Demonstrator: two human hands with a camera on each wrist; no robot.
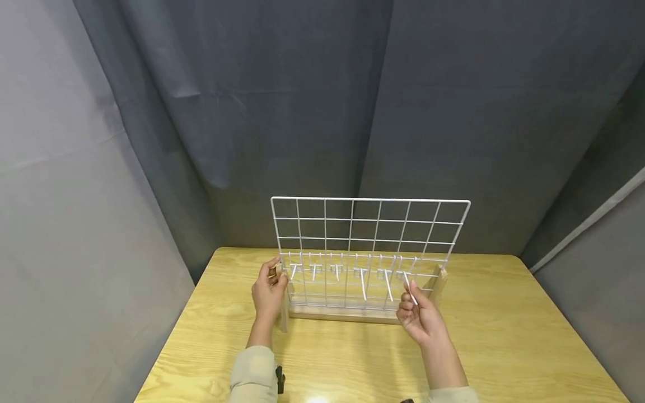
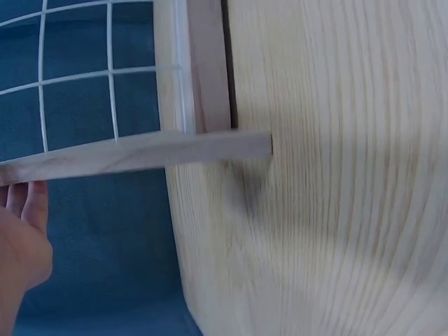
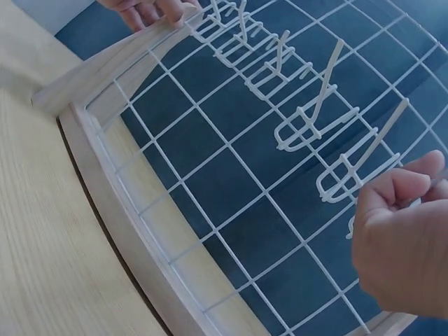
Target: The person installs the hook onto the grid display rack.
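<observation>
A white wire grid panel (image 1: 337, 229) stands tilted in a wooden stand (image 1: 347, 316). My left hand (image 1: 269, 291) grips the top of the stand's left wooden side piece (image 2: 133, 155), with thumb and fingers on either side. White metal hooks hang along one grid row: three short hooks (image 1: 314, 271) on the left and longer hooks (image 1: 363, 282) on the right. The rightmost long hook (image 1: 407, 279) is pinched by my right hand (image 1: 422, 318) near its front end. In the right wrist view, my fingers hide most of that hook.
The stand rests on a wood-grain table (image 1: 504, 336). The right wooden side piece (image 1: 440, 280) rises beyond my right hand. Dark grey curtains (image 1: 282, 123) hang behind the table, and a pale curtain (image 1: 60, 196) hangs on the left.
</observation>
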